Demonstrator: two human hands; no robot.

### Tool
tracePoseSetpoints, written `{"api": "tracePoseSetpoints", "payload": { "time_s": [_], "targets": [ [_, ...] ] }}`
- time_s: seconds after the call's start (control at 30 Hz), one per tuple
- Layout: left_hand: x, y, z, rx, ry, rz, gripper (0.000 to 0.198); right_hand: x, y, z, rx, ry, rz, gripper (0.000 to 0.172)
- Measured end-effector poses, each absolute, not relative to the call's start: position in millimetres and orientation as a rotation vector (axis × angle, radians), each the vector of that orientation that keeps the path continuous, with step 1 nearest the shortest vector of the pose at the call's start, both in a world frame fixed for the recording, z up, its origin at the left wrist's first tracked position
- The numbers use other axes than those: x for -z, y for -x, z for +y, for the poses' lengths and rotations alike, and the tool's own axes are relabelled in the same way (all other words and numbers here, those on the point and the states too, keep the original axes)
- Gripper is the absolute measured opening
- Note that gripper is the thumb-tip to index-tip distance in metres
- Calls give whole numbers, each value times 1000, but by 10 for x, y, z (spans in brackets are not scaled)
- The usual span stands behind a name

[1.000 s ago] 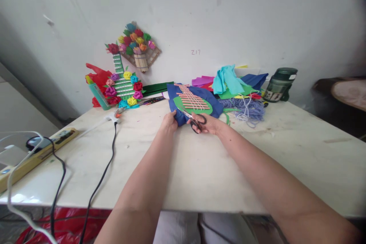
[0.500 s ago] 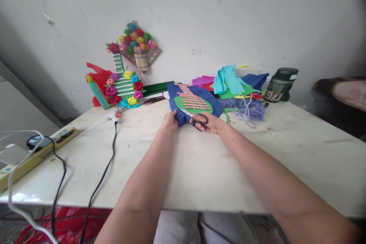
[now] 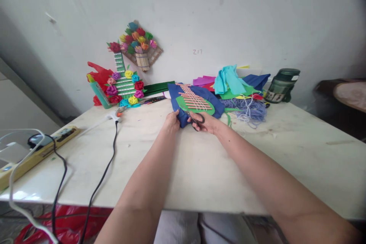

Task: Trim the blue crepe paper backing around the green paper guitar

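Note:
My left hand (image 3: pixel 172 121) pinches the near left edge of a dark blue sheet (image 3: pixel 216 105), which could be crepe paper or cloth. In my right hand (image 3: pixel 206 122) is a pair of scissors with black handles (image 3: pixel 198 121), its blades pointing left over the near edge of the sheet. On the sheet lies a green rounded piece (image 3: pixel 210 110). A guitar-shaped row of pinkish sticks (image 3: pixel 196 101) with pale strings sits on top of it. How far the blades are apart is hard to see.
Behind stand a flower-trimmed guitar craft (image 3: pixel 125 85) and a teal bottle (image 3: pixel 100 94). At right are coloured sheets (image 3: pixel 228 80), purple yarn (image 3: pixel 251 111) and a green drink bottle (image 3: pixel 281 85). A glue gun (image 3: pixel 113 116) with a black cord and a power strip (image 3: pixel 61 137) occupy the left.
My right hand and the scissors have moved slightly left, with the blades now further over the blue sheet's left part. My left hand keeps its hold. The whole view has shifted a little.

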State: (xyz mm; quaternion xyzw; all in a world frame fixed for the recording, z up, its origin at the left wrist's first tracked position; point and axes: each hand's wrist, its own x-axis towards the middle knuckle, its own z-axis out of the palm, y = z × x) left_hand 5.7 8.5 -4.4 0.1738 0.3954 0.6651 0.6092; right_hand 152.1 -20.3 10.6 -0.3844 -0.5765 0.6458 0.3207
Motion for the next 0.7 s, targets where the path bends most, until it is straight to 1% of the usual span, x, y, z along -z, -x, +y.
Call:
{"api": "tracePoseSetpoints", "payload": {
  "time_s": [0.17, 0.3, 0.5, 0.7],
  "targets": [
    [53, -57, 94, -1550, -392, 893, 18, -112, -1505, -254, -1675, 1048, -1448, 37],
    [73, -57, 108, -1543, -405, 910, 17, -85, -1515, -249, -1705, 995, -1433, 37],
    [100, -59, 125, -1559, -418, 896, 16, -75, -1477, -228, -1807, 928, -1381, 45],
    [72, -57, 95, -1527, -453, 935, 14, -95, -1417, -216, -1808, 941, -1361, 48]
  ]
}}
